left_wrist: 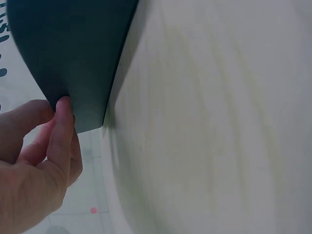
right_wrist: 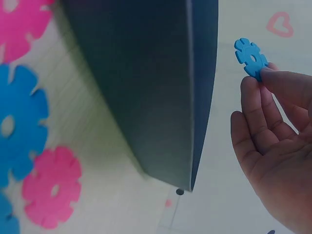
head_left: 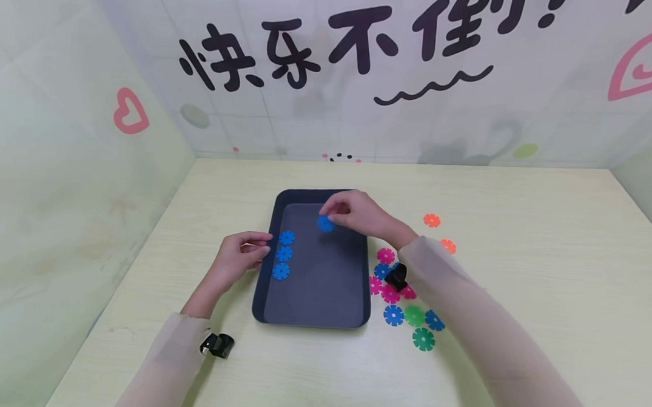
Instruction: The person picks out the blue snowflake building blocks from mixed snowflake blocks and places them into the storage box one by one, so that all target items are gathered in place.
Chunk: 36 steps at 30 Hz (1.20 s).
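My right hand (head_left: 361, 213) pinches a blue snowflake disc (head_left: 326, 223) between thumb and fingertips, over the upper middle of the dark tray (head_left: 322, 288). In the right wrist view the disc (right_wrist: 250, 59) shows a notched edge and a hole in its centre, held above the tray's rim. Along the tray's left side three blue discs (head_left: 284, 254) lie in a column. My left hand (head_left: 236, 259) holds the tray's left rim; thumb and fingers meet at its edge in the left wrist view.
Right of the tray lie loose pink discs (head_left: 390, 293), blue discs (head_left: 394, 316), green discs (head_left: 423, 339) and orange discs (head_left: 431, 220), partly hidden under the right forearm. A printed backdrop (head_left: 319, 118) rises behind the pale table (head_left: 547, 268).
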Available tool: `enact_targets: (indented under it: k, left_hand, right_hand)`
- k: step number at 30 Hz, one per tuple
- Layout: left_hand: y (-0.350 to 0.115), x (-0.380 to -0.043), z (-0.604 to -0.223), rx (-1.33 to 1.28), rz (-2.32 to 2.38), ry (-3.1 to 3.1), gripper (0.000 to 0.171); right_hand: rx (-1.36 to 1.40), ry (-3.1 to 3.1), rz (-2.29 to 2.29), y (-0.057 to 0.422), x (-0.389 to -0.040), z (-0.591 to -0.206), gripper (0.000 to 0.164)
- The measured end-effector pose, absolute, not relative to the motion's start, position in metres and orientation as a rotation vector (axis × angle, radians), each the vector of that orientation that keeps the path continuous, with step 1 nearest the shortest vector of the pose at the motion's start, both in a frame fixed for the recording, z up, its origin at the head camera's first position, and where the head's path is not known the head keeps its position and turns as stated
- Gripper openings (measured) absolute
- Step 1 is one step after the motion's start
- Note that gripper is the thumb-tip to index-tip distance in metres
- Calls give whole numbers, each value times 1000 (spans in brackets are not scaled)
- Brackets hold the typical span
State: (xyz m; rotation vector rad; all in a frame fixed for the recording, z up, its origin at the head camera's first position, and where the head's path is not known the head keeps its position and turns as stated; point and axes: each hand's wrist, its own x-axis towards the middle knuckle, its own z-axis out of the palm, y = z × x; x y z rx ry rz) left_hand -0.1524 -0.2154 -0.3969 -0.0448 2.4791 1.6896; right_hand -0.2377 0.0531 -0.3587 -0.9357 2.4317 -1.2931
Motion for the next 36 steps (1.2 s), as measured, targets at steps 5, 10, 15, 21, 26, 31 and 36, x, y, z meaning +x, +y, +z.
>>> enact_targets:
  k: [5, 10, 15, 21, 26, 31, 36]
  left_hand:
    - [-216, -152, -396, -59, 1684, 2473, 30]
    - [-216, -151, -394, -57, 1683, 2474, 30]
    - [-216, -151, -394, -60, 1681, 2467, 30]
    - [-217, -153, -395, -54, 1674, 2475, 30]
    - [-217, -153, -395, -61, 1665, 2475, 30]
    - [-216, -153, -394, -63, 1668, 2473, 30]
    - [-216, -154, -395, -62, 1681, 2467, 29]
  right_hand:
    - [-986, 2394, -1303, 39, -240, -353, 15]
    - [-1010, 2390, -1314, 27, -244, -350, 16]
    - [-995, 2371, -1347, 17, -248, -349, 17]
    - [-955, 2366, -1348, 5, -253, -348, 17]
    - [-903, 2392, -1333, -3, -260, -353, 18]
    - [-833, 2420, -1339, -10, -267, -363, 18]
    - [-750, 2420, -1364, -17, -271, -374, 17]
